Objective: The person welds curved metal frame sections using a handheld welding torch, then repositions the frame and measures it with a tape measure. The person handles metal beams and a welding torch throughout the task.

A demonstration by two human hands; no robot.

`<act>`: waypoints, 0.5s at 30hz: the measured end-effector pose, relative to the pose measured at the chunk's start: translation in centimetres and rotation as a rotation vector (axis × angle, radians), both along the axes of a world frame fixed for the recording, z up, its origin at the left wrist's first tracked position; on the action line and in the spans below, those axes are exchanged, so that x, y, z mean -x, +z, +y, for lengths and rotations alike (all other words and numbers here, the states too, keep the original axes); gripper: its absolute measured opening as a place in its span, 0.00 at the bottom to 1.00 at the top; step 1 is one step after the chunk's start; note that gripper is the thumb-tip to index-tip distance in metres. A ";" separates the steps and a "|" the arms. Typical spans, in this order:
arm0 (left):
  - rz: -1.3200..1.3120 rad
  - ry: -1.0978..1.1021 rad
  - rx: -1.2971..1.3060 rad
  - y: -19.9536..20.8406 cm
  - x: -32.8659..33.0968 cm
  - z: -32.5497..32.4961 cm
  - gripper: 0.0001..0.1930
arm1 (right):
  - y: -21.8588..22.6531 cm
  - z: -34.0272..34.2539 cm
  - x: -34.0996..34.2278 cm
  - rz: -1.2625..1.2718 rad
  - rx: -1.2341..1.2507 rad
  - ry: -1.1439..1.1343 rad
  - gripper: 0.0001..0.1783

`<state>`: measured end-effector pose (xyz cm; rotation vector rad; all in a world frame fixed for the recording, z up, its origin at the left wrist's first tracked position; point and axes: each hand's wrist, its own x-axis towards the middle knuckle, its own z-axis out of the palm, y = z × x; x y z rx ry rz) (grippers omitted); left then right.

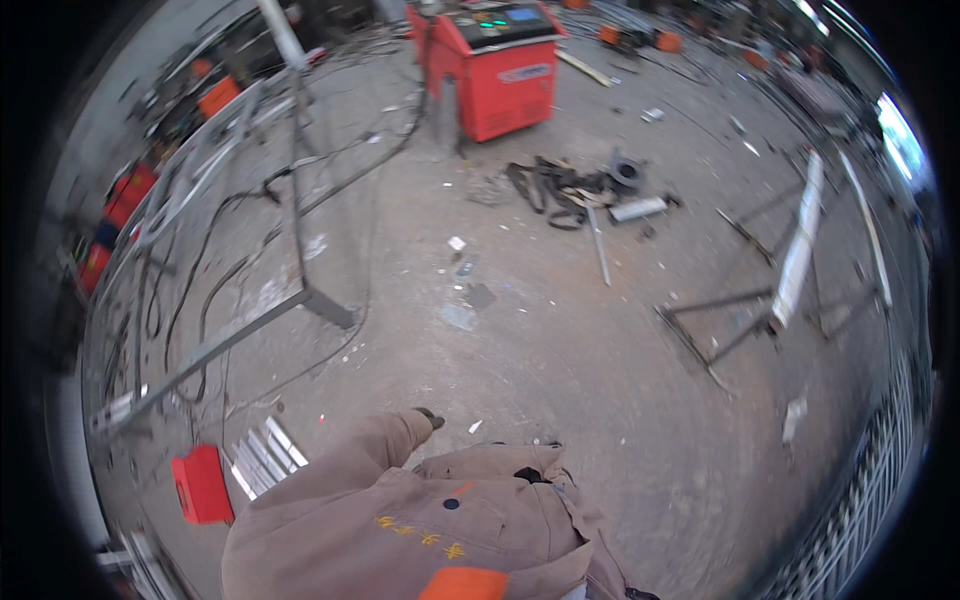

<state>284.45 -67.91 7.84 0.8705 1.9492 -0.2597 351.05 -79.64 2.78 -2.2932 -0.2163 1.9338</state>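
Note:
My left hand [431,418], in a dark glove, shows only as a small piece past the brown sleeve [350,455]. Its fingers are too blurred and too far hidden to read, and nothing can be made out in it. The sleeve hangs in front of my brown jacket [480,510], above the concrete floor [400,370]. Closest to that arm on the left lie several silver metal bars [268,458] side by side, with a red case [202,485] beside them. My right hand is out of the picture.
A metal frame table [220,340] with trailing cables stands at left. Ahead is a red machine [507,85] with a control panel. Dark straps [560,188] and a thin rod [599,247] lie mid-floor. At right, stands carry a long pale tube [800,245]; metal grating [860,500] lines the edge.

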 end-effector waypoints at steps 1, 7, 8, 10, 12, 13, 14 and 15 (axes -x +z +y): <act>-0.002 0.057 0.038 0.3 0.3 -1.9 0.40 | -0.9 2.9 -1.2 -0.005 0.039 0.047 0.38; -0.117 0.325 0.053 1.5 -1.7 -8.7 0.40 | 0.8 26.3 -7.1 -0.251 -0.007 0.147 0.36; -0.114 0.346 0.059 1.7 -0.4 -8.4 0.40 | 1.3 30.4 -5.0 -0.253 -0.086 0.154 0.35; -0.122 0.423 0.096 1.9 1.7 -10.6 0.41 | 2.0 38.0 1.6 -0.209 -0.214 0.284 0.35; -0.181 0.443 0.109 0.8 4.2 -10.4 0.41 | 2.4 45.0 7.7 -0.209 -0.288 0.375 0.35; -0.211 0.428 0.117 0.3 5.9 -9.6 0.42 | 2.1 47.7 10.9 -0.220 -0.284 0.400 0.35; -0.246 0.429 0.111 -0.6 7.7 -9.0 0.42 | 1.8 50.5 14.1 -0.234 -0.284 0.440 0.36; -0.275 0.432 0.097 -1.2 9.9 -8.0 0.43 | 1.6 53.2 17.8 -0.198 -0.258 0.459 0.35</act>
